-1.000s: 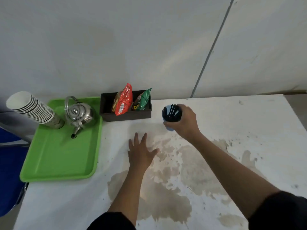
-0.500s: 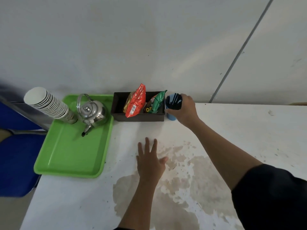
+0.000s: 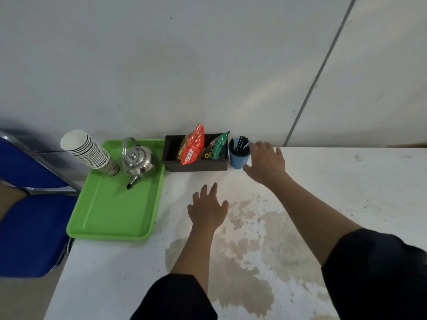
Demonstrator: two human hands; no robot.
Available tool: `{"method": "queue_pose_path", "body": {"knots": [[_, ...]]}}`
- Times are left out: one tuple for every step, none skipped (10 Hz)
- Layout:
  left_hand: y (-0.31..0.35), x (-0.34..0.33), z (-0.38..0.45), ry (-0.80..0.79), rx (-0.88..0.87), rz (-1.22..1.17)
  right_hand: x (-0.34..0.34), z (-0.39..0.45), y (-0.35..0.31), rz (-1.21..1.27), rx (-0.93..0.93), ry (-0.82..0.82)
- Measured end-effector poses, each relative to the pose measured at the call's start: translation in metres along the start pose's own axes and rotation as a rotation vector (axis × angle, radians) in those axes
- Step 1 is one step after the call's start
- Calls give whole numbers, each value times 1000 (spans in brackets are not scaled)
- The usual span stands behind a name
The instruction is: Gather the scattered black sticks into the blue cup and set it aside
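The blue cup [image 3: 238, 159] stands upright at the back of the white table, against the wall and right beside the dark box. Several black sticks [image 3: 240, 145] stand bunched inside it. My right hand [image 3: 265, 163] hovers just to the right of the cup, fingers spread, holding nothing; its fingertips are near the cup's rim but apart from it. My left hand [image 3: 208, 210] rests flat on the table nearer to me, fingers apart and empty. No loose sticks show on the table.
A dark box [image 3: 172, 155] with red and green snack packets sits left of the cup. Left of that, a green tray [image 3: 111, 211] carries a steel kettle [image 3: 138, 160] and a leaning stack of paper cups [image 3: 89, 150]. A blue chair [image 3: 27, 218] stands at the left. Brown stains mark the table [image 3: 346, 192].
My right hand carried the cup of sticks back to the wall beside the dark box and let go of it. The left hand stayed flat on the table.
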State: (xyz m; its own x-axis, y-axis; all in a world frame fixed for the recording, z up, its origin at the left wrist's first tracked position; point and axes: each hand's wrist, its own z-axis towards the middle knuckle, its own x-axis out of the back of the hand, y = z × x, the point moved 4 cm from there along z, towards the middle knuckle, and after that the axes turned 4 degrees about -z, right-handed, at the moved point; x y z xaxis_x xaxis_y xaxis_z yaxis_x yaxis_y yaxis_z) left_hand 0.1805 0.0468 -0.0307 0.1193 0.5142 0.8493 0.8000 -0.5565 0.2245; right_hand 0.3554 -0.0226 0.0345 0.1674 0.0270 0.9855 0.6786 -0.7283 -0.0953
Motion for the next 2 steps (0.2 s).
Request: {"method": "queue_pose_path", "body": {"knots": [[20,41,-10,64,-43,-23,28,-20,-13,-154,35,2],[39,78,-20,177,-111,-34,52,-31,-22,-171,-11,5]]}}
